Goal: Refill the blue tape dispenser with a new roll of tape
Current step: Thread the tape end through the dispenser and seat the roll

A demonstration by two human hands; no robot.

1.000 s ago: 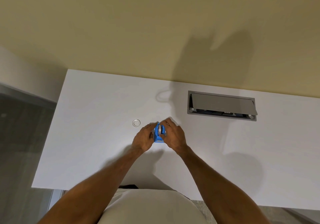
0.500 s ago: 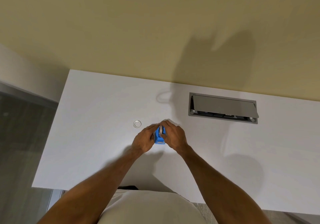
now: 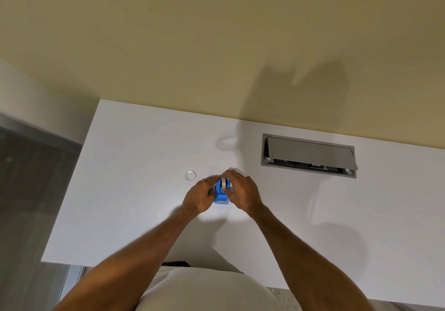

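Note:
The small blue tape dispenser stands on the white desk, held between both hands. A clear roll of tape sits upright in its top, edge toward me. My left hand grips the dispenser's left side. My right hand wraps its right side, with fingers curled over the roll. Most of the dispenser's sides are hidden by the fingers.
A small clear ring, like an empty tape core, lies on the desk just left of the hands. A grey cable hatch with its lid tilted open is set into the desk at the right. The wall runs along the desk's far edge.
The hands have stayed on the dispenser in nearly the same spot. The right fingers have shifted slightly over the roll, which now sits a little lower in the dispenser.

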